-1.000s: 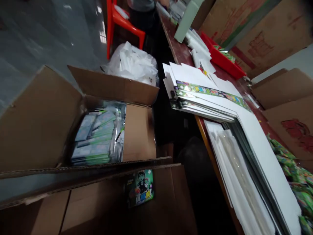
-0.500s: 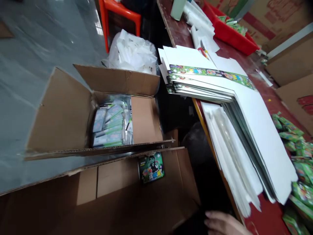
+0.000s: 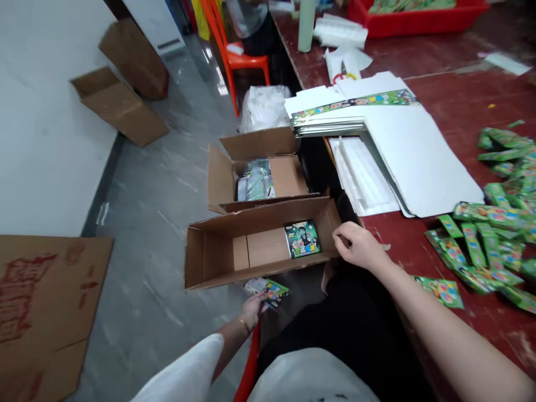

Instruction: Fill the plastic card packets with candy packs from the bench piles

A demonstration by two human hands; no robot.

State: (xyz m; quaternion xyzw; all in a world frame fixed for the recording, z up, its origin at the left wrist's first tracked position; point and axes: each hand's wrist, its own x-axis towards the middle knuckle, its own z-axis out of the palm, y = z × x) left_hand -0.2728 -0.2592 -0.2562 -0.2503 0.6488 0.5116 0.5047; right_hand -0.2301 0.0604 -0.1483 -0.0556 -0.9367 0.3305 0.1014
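My left hand (image 3: 254, 307) is closed on a flat green printed box (image 3: 276, 291), held low beside the near wall of a long open cardboard carton (image 3: 218, 245). One side of that printed box looks pale, and its outline is slightly blurred. Inside the carton, at its right end, lies another green printed box (image 3: 302, 239) with a cartoon figure on it. My right hand (image 3: 355, 244) has its fingers curled over the carton's right end wall, thumb and fingers pinched at the rim. The fingertips are partly hidden.
Behind stands a second open carton (image 3: 220, 178) with bagged packs. On the red table (image 3: 452, 100) are stacked white cardboard sheets (image 3: 419, 151), green packets (image 3: 486, 245), scissors (image 3: 344, 72) and a red crate (image 3: 410, 23). An orange chair (image 3: 247, 60) and other cartons (image 3: 125, 106) stand on the floor.
The view has swung and pulled back, so more floor and both arms show. My left hand has come into view with a printed box; my right hand is now at the carton's rim.
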